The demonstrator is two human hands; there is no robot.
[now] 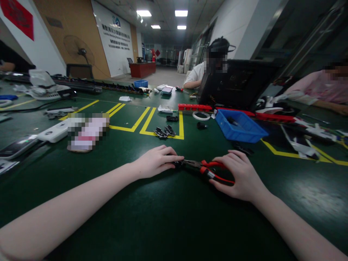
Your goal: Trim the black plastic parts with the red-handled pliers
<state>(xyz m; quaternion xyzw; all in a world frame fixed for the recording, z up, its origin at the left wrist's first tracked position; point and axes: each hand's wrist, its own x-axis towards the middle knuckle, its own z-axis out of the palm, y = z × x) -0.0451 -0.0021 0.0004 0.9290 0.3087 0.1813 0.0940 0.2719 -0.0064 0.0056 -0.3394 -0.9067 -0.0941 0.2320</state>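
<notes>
My right hand [239,175] is closed around the red handles of a pair of needle-nose pliers [204,168]. The pliers' jaws point left and meet a small black part [178,164]. My left hand [160,162] pinches that black part against the green table, its fingers covering most of it. Whether the jaws grip the part or only touch it, I cannot tell. Beyond my hands, several similar black parts [165,132] lie in a pile inside a yellow-taped outline.
A blue bin [239,125] with dark pieces inside stands right of the pile. Near it are a white ring [201,115] and a red strip [195,107]. At left lie a phone [88,136] and a white power bank-like device [54,133]. Co-workers sit across the table.
</notes>
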